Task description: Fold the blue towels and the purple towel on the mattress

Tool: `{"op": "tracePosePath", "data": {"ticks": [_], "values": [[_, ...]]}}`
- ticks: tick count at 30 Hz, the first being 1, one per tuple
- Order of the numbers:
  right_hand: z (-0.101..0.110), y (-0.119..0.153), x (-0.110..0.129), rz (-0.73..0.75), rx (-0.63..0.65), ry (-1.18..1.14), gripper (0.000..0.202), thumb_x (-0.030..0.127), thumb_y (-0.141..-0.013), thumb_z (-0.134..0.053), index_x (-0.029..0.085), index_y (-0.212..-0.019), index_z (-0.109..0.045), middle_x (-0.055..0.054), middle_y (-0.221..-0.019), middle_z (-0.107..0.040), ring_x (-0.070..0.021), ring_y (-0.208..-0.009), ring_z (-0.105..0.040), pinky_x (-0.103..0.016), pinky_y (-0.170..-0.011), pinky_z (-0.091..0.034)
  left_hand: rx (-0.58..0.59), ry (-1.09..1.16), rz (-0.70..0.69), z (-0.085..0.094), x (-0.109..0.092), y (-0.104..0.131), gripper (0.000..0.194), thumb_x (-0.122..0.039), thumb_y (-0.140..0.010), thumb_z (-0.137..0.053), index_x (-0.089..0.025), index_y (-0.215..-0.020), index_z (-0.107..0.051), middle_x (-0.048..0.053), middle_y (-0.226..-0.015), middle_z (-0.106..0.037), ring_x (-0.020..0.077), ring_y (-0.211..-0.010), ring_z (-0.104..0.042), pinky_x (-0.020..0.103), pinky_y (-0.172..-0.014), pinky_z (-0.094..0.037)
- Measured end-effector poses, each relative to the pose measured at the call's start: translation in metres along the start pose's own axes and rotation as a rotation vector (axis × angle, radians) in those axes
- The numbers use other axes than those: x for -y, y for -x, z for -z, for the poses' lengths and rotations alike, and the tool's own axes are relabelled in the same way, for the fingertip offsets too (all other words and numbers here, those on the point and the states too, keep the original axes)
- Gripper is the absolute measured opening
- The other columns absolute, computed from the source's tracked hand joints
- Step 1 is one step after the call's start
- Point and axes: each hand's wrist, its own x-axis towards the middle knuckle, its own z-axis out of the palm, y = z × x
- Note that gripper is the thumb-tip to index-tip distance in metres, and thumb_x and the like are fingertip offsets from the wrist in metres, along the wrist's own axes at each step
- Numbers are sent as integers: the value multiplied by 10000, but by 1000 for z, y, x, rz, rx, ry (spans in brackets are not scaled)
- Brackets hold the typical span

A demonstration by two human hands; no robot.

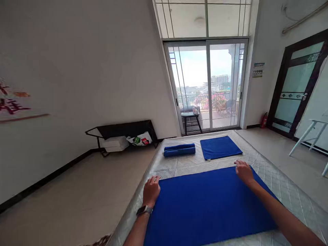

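The blue towel (207,205) lay flat on the mattress (174,167) and looked longest from nine to three o'clock. Its middle was just past three from the left hand (151,191), and past seven from the right hand (244,172). Both hands were at its far edge, fingers bent; pinching or not, one couldn't tell.

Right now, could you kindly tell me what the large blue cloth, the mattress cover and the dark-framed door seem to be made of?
Large blue cloth: probably matte textile, lying flat without visible shine; fibre unclear.
Mattress cover: likely quilted fabric with a slight sheen, judging by its diamond pattern.
Dark-framed door: pale, cloudy panes suggest frosted glass; the frame could be wood or painted metal.
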Motion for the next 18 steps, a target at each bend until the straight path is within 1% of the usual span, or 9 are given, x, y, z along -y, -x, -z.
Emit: {"op": "tracePosePath", "data": {"ticks": [2,3,5,7,9,11,13,15,18], "values": [[-17,10,46,178,49,-69,445,178,-947,-410,154,-1319,-655,-136,-1436,-590,-276,-1329,-535,-408,-1141,-365,9,14,-40,-7,-12,6,442,-130,-949,-376,-134,-1261,-689,136,-1354,-642,281,-1253,-586,399,-1074,-445],[-25,15,67,232,71,-85,433,229,-963,-425,219,-1335,-647,-82,-1453,-583,-243,-1343,-524,-377,-1148,-360,18,21,-46,-10,-16,8,422,-180,-967,-394,-148,-1271,-685,126,-1362,-639,275,-1263,-580,393,-1087,-436],[-42,23,105,386,147,-173,476,349,-993,-414,218,-1422,-571,-82,-1520,-510,-251,-1411,-448,-402,-1179,-317,42,36,-32,-16,-19,14,424,-283,-995,-408,-172,-1326,-650,117,-1402,-612,273,-1307,-549,403,-1118,-410],[-57,28,132,432,231,-209,556,442,-1007,-369,198,-1493,-485,-87,-1577,-424,-259,-1471,-354,-427,-1207,-259,85,50,20,-21,-16,19,473,-366,-1009,-401,-195,-1418,-568,119,-1476,-544,281,-1371,-489,436,-1151,-368],[-69,30,145,422,290,-215,611,492,-1012,-320,195,-1538,-409,-81,-1614,-351,-252,-1507,-271,-438,-1225,-202,143,60,82,-25,-9,22,530,-411,-1015,-381,-202,-1493,-472,131,-1548,-452,288,-1430,-413,455,-1182,-313],[-75,29,143,400,314,-210,634,514,-1012,-287,208,-1562,-362,-67,-1634,-301,-236,-1524,-219,-432,-1235,-157,189,62,110,-27,-2,23,572,-436,-1018,-363,-190,-1532,-404,145,-1590,-377,287,-1468,-348,449,-1203,-265],[-75,26,125,369,317,-191,644,527,-1010,-264,220,-1572,-339,-52,-1643,-277,-221,-1531,-194,-420,-1240,-128,209,58,116,-30,2,23,595,-456,-1018,-349,-181,-1545,-376,150,-1604,-349,286,-1483,-317,442,-1213,-238],[-70,22,94,309,312,-154,656,535,-1008,-244,217,-1576,-327,-44,-1645,-272,-213,-1534,-183,-414,-1242,-119,207,53,111,-32,4,23,604,-472,-1015,-345,-184,-1544,-380,141,-1603,-355,282,-1489,-303,434,-1217,-225],[-57,15,31,154,293,-67,680,515,-1008,-221,155,-1578,-314,-65,-1647,-268,-210,-1533,-184,-399,-1242,-134,191,41,104,-36,6,25,602,-474,-1011,-341,-184,-1536,-397,130,-1596,-375,266,-1489,-305,409,-1216,-224]]}}
